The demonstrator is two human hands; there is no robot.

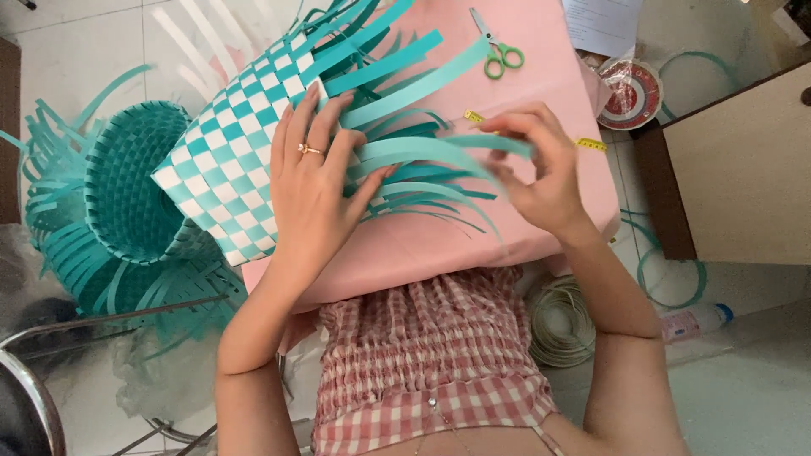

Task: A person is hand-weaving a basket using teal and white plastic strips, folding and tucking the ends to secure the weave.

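A half-woven basket (241, 148) of teal and white plastic strips lies on its side on a pink table (473, 241). Its loose teal strips (405, 80) fan out to the right. My left hand (317, 181), with a ring on one finger, lies flat on the checkered weave and presses strips under the thumb. My right hand (541, 169) pinches one light teal strip (448, 148) and bends it across the others.
A finished teal basket (127, 186) lies left of the table on the floor. Green-handled scissors (498, 52), a yellow measuring tape (591, 144) and paper (604, 24) are on the table's far side. A cord coil (562, 321), bottle (697, 321), tape roll (629, 95) and wooden furniture (743, 169) are right.
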